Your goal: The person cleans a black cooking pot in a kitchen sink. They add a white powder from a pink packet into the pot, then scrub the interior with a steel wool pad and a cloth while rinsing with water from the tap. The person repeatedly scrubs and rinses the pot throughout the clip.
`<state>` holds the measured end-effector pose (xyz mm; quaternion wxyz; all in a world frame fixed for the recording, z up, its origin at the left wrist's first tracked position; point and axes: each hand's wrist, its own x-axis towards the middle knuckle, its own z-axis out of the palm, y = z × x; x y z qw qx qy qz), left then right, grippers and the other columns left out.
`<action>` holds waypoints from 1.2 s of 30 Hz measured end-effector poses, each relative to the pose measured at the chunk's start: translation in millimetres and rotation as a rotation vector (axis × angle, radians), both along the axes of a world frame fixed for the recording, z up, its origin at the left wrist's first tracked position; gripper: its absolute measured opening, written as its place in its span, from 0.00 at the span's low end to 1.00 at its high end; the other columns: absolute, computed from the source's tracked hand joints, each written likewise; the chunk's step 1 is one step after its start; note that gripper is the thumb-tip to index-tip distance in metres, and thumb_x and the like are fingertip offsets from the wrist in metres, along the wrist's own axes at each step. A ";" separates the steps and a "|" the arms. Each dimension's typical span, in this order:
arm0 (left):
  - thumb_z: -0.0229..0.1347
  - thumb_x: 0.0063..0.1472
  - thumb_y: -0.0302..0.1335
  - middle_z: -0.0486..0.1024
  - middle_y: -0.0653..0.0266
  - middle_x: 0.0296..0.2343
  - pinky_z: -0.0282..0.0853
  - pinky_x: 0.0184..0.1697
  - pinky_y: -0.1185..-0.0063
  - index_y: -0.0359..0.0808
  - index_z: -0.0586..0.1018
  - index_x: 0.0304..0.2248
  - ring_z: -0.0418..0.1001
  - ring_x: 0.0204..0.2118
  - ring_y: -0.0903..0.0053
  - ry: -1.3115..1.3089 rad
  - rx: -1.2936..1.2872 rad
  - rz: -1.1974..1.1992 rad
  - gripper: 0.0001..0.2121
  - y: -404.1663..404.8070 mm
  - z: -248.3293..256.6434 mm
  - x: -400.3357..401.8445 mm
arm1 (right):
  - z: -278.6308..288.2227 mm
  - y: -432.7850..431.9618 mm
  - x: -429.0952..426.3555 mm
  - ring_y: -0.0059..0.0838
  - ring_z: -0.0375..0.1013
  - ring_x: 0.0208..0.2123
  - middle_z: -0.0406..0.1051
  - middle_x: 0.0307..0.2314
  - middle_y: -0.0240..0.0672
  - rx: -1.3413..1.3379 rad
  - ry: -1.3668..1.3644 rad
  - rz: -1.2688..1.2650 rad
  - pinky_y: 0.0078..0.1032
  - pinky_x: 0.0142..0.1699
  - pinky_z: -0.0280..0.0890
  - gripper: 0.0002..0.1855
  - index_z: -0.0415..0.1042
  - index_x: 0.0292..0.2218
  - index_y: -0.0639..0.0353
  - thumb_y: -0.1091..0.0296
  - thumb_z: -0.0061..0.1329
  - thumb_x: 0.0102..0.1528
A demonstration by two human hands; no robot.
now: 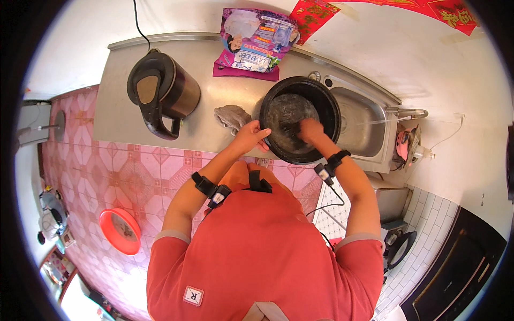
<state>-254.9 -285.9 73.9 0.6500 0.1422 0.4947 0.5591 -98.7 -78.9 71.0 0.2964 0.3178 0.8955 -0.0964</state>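
A round black basin [334, 116] rests tilted at the front of the steel counter, overlapping the left edge of the sink. Murky water [287, 112] stands in it. My right hand [311, 131] reaches into the basin at the water; its fingers are blurred, and whether they hold anything is unclear. At the basin's left rim is my left hand [253, 137], with thumb and fingers apart and touching or very near the rim. A crumpled grey-brown cloth [232, 117] lies on the counter just left of the basin.
An electric kettle [182, 90] stands on the left counter. Behind the basin leans a purple lavender detergent bag [257, 44]. Water runs from the faucet [407, 112] into the steel sink [361, 136]. An orange-red plastic basin [105, 230] sits on the tiled floor.
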 end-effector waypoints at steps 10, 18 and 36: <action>0.51 0.61 0.31 0.73 0.59 0.27 0.74 0.22 0.78 0.29 0.67 0.38 0.74 0.20 0.75 0.013 0.001 -0.012 0.12 -0.4 0.4 -0.3 | -20.4 27.4 19.3 0.52 0.71 0.31 0.72 0.25 0.49 -0.089 0.282 -0.042 0.38 0.37 0.67 0.16 0.73 0.27 0.60 0.60 0.55 0.37; 0.53 0.60 0.30 0.71 0.59 0.24 0.74 0.20 0.78 0.30 0.66 0.33 0.74 0.18 0.74 0.024 -0.011 0.034 0.11 4.0 4.2 -2.9 | -8.0 -14.3 0.2 0.43 0.73 0.41 0.73 0.35 0.49 -0.082 -0.145 -0.004 0.36 0.45 0.67 0.16 0.76 0.34 0.65 0.64 0.46 0.46; 0.51 0.61 0.31 0.71 0.61 0.24 0.73 0.21 0.81 0.29 0.67 0.35 0.74 0.19 0.76 0.022 -0.020 -0.011 0.12 3.1 4.2 -0.5 | 10.7 -11.8 -21.5 0.48 0.70 0.36 0.66 0.33 0.49 0.219 0.606 -0.077 0.38 0.38 0.67 0.14 0.66 0.37 0.63 0.72 0.49 0.47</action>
